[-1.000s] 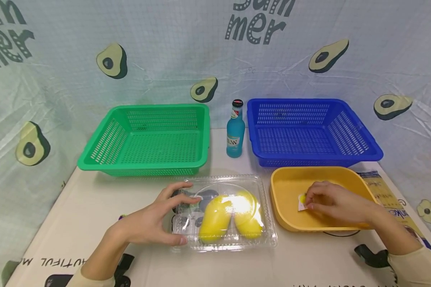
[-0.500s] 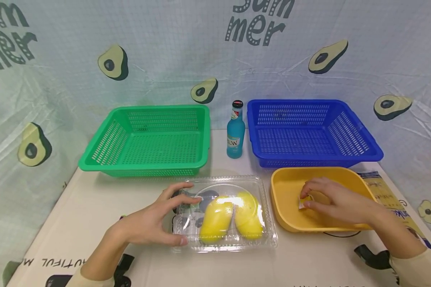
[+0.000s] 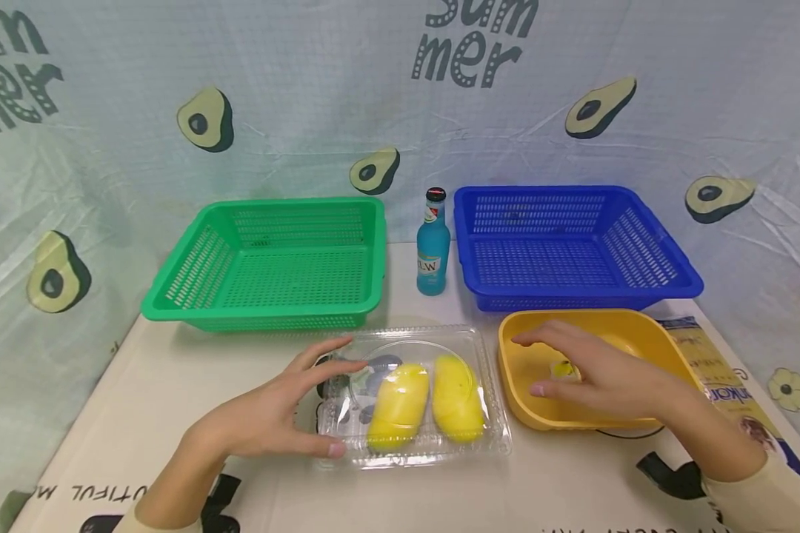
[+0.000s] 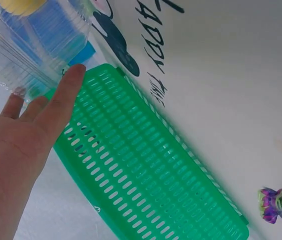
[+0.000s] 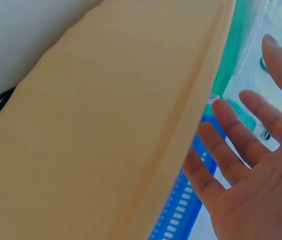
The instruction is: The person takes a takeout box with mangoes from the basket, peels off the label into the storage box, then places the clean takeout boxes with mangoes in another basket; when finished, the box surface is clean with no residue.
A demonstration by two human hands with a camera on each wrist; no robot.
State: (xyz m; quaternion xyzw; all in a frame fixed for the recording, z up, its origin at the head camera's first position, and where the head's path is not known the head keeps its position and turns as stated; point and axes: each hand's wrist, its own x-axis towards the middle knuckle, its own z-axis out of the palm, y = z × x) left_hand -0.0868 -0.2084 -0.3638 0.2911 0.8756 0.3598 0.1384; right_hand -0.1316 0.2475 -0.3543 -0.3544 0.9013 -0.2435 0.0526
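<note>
A clear plastic clamshell container point(image 3: 410, 455) with two yellow oblong things point(image 3: 400, 407) inside sits in the middle of the table. My left hand point(image 3: 267, 414) spans its left end, fingers and thumb spread, fingertips at the lid and near edge. In the left wrist view the fingers stretch out toward the container's clear wall point(image 4: 36, 65). My right hand point(image 3: 590, 370) is spread over the yellow basin point(image 3: 527, 407), with nothing between its fingers. Inside the basin lies a small white-and-yellow item point(image 3: 564, 370), partly hidden by that hand. The right wrist view shows the straight fingers beside the basin's side point(image 5: 106, 125).
Behind stand a green basket point(image 3: 293, 277), a blue bottle point(image 3: 433, 244) and a blue basket point(image 3: 547, 270). A printed yellow-and-blue package point(image 3: 713, 363) lies right of the basin. The left wrist view shows a purple wrapped item point(image 4: 281, 202). A curtain backs the table.
My right hand has let go of the small white-and-yellow item in the basin; its fingers have spread apart and moved slightly left. My left hand stays at the container.
</note>
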